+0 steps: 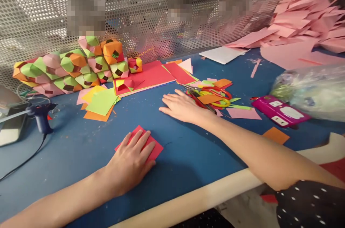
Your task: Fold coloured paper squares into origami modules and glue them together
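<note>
A small pinkish-red paper square [158, 148] is laid on the blue desk [81, 149], turned with one corner pointing away, and is partly covered by the left hand [132, 159]. The left hand is unclenched, its fingers laid flat over the square, and nothing is gripped by it. The right hand [179, 106] is held palm down beyond the square and to its right, with fingers spread and nothing grasped; whether the desktop is touched by it cannot be told. Close to the right wrist, orange-handled and yellow-handled scissors [228, 95] are mixed with coloured paper scraps. Directly beyond the square, large red paper sheets [157, 73] are stacked; beyond it to the left, loose green, yellow and orange paper squares [101, 103] are overlapped, with a row of multicoloured folded-paper balls [75, 66] piled behind them against a perforated metal screen [151, 12]. A dark blue glue gun [42, 118] is placed well to the left of the square. Well to its right, a single orange paper square [276, 135], a magenta-and-white plastic power strip [280, 111] and a clear plastic bag [315, 91] are seen, and a heap of pink paper pieces [309, 19] is piled farther beyond.
</note>
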The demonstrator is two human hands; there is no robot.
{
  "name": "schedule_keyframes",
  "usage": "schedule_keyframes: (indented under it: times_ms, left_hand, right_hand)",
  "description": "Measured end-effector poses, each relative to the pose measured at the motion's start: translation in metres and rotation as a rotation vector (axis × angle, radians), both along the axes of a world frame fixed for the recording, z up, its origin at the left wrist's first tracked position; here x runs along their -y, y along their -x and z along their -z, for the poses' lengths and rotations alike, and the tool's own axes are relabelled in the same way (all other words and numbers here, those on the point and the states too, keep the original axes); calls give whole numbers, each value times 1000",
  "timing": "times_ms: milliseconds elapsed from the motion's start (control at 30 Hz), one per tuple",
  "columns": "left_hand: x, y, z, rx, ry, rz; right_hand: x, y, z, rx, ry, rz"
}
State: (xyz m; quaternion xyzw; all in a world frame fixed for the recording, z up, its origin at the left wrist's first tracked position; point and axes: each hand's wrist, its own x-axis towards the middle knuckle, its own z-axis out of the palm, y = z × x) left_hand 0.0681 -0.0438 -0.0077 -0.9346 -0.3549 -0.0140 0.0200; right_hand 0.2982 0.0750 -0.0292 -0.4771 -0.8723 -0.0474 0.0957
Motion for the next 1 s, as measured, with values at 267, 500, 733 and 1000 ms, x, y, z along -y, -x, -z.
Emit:
schedule_keyframes:
  times_ms: [267, 500, 733, 1000]
  left_hand:
    - [-35, 15, -1, 363, 27, -140]
    - [-47, 28, 7, 199, 22, -253]
    - [-41, 27, 9, 85, -17, -218]
    - [-40, 20, 6, 92, -41, -162]
  right_hand:
    - [32, 22, 6, -172, 76, -333]
    - [-1, -10, 7, -10, 164, 28]
    - [-27, -30, 8, -15, 9, 255]
    - [-39, -27, 13, -127, 6, 235]
